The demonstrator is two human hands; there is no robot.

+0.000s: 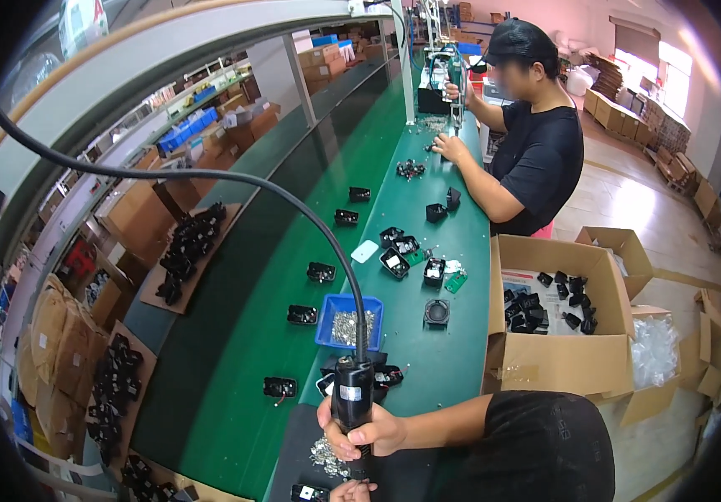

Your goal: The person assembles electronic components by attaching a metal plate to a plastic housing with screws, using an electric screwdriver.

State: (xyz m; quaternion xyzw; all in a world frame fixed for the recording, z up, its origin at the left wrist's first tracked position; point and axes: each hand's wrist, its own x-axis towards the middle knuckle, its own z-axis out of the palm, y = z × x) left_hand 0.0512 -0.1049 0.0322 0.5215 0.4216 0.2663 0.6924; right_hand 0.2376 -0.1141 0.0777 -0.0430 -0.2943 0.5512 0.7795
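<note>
A: Where is the tool right now?

B: The black powered screwdriver (350,402) stands near upright at the lower middle of the frame, its dark cable (294,201) arching away to the upper left

A: And who has hold of it?

B: The person's right hand (381,432): its fingers are curled round the barrel, thumb laid across the front, with a black sleeve (544,448) behind it at the lower right

A: What about the left hand (350,492)?

B: Only its fingertips show, at the bottom edge just below the tool's lower end. They look bent, but I can't tell whether they pinch anything

A: What lies around them?

B: Left of the tool, a heap of small metal pieces (324,458) on a dark mat (293,443), and a black housing (307,494) cut by the lower edge. Above the hands, at the centre, a blue tray (327,303) holds more such pieces

A: Anything farther off?

B: A co-worker (540,159) in a black cap at the upper right, one hand raised to a green tool (458,71), and an open cardboard box (561,360) of black parts at the right
</note>
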